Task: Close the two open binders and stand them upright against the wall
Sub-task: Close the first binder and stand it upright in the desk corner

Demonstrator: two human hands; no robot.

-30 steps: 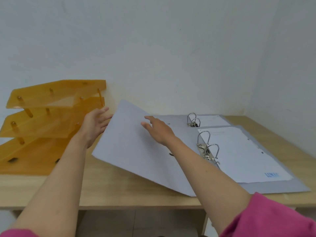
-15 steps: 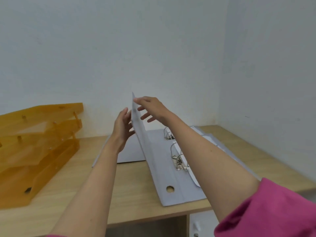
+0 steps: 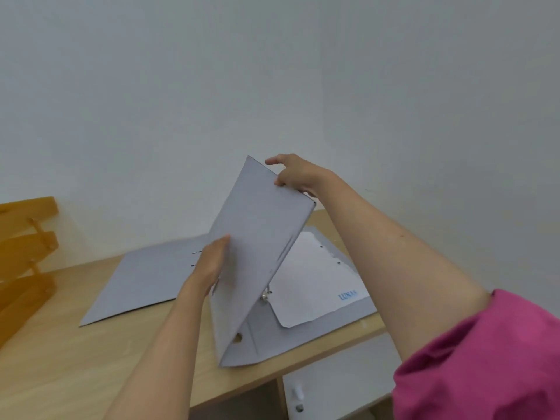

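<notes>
The near binder (image 3: 266, 301) lies at the counter's (image 3: 60, 353) front edge, its grey cover raised steeply over a white sheet (image 3: 315, 280) on its right half. The right hand (image 3: 298, 175) pinches the cover's top edge; the left hand (image 3: 212, 262) lies flat and open against the cover's outer face. The second binder (image 3: 145, 283) lies open and flat behind the left hand, toward the wall (image 3: 272, 86). An amber letter tray (image 3: 24, 253) stands at the counter's left edge, well apart. A white cabinet door (image 3: 339, 386) sits below the front edge.
</notes>
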